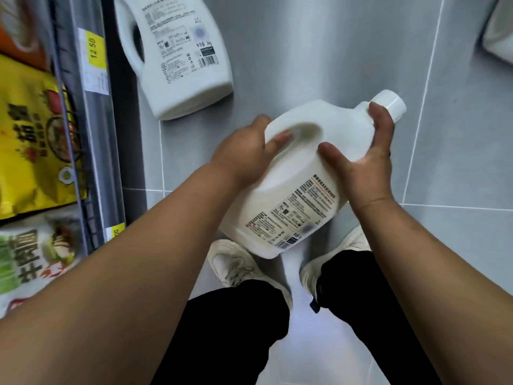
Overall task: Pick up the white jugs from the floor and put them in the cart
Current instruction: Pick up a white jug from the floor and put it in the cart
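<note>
we have one white jug [291, 187] held clear of the floor [319, 51], tilted, above our shoes [236, 265]. our left hand [244, 154] grips the handle [281, 123], thumb in the hollow; the right hand [369, 162] cups the shoulder below the cap [391, 104], its fingers [380, 118] spread. we judge it heavy, stiff, smooth plastic, likely slippery, so the handle should carry the weight. a second jug [177, 59] lies on the floor by the shelf [91, 107]

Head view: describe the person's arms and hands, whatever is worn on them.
The left forearm and right forearm are bare, with no sleeves in view. The left hand and right hand wear no gloves; no watch, band or ring shows on the sides visible.
</note>
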Demonstrator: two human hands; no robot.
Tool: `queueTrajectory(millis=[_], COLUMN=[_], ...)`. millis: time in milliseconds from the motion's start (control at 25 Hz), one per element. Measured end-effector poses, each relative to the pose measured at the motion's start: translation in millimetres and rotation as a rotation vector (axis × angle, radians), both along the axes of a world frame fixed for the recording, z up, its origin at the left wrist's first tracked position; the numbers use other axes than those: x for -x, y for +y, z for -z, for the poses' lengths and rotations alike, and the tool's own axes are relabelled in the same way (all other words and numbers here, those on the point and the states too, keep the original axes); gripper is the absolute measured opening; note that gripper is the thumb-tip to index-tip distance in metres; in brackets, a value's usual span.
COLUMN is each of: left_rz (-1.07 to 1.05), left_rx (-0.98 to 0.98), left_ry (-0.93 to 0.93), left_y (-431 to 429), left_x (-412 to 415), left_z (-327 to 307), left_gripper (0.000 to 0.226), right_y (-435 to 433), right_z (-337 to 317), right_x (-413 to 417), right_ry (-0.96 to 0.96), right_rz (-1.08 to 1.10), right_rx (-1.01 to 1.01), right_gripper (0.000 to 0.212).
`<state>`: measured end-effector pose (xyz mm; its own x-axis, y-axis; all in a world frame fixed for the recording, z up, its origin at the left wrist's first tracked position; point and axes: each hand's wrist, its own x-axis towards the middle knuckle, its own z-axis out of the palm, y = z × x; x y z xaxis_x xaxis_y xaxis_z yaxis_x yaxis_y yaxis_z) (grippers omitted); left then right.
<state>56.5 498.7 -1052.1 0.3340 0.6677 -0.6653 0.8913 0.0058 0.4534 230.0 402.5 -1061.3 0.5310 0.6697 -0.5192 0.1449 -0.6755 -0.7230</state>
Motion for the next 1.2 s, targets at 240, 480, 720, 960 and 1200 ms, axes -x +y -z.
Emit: queueTrajectory(millis=[240, 480, 720, 960, 1200], left_rz=[-0.209, -0.363, -0.622, -0.899, -1.213], left_rx=[-0.095, -0.304, -0.549, -0.723, -0.890], left_ry=[-0.249, -0.297, -0.420, -0.402, -0.337], left_y=[-4, -4, -47, -139, -264], left_x=[25, 45, 67, 75, 77], left_z=[-163, -379, -557, -667, -725], left_gripper=[0.045, 0.052, 0.049, 0.045, 0.038], right_y=[36, 78, 91, 54, -18], right_z=[-164, -380, -560, -677, -749], right_x=[0, 21, 50, 77, 120], right_ry=[-0.030, -0.032, -0.048, -0.004, 0.078], right_rz=[-0.153, -0.223, -0.474, -0.761, -1.116], right_rx=[-0.164, -0.335, -0.610, -0.788, -0.868], right_gripper=[0.086, 0.071, 0.064, 0.071, 0.075])
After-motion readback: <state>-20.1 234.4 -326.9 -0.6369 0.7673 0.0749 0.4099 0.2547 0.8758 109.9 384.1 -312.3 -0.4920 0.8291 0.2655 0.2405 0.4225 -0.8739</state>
